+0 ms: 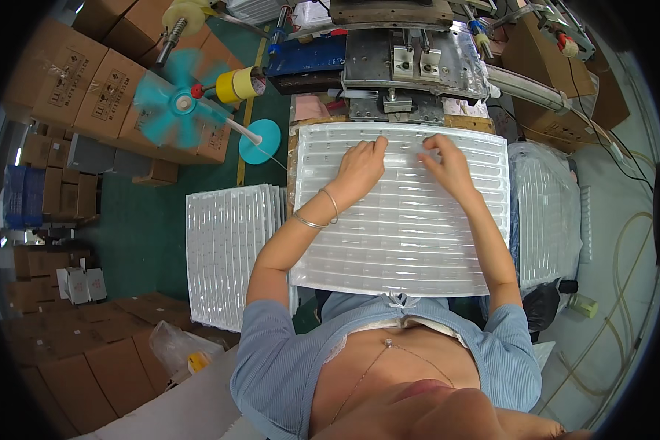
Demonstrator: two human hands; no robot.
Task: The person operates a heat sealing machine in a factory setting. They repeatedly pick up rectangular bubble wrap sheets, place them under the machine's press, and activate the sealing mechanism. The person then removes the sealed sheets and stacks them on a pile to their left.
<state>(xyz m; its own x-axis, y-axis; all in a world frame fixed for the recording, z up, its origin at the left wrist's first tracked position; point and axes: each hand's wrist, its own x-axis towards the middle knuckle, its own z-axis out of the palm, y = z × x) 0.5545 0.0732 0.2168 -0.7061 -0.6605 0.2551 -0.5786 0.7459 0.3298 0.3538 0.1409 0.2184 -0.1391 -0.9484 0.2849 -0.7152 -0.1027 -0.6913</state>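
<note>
A large white plastic tray (396, 242) with long parallel ribs or channels lies in front of me, its near edge at my lap. Over its upper left part is my left hand (363, 165), fingers curled down near the tray's surface; whether it pinches anything is hidden. My right hand (448, 165) is over the upper right part, thumb and index finger apart with a small gap between them. Something small and clear may be at those fingertips, too faint to tell. Small clear pieces seem to lie in rows along the channels.
Beyond the tray stands a metal press-like machine (415, 63). A turquoise fan (183, 103) spins at the upper left, near yellow tape rolls (235, 85). Stacked ribbed trays (225, 258) stand at left, and plastic-wrapped trays (544, 214) at right. Cardboard boxes (107, 91) line the left side.
</note>
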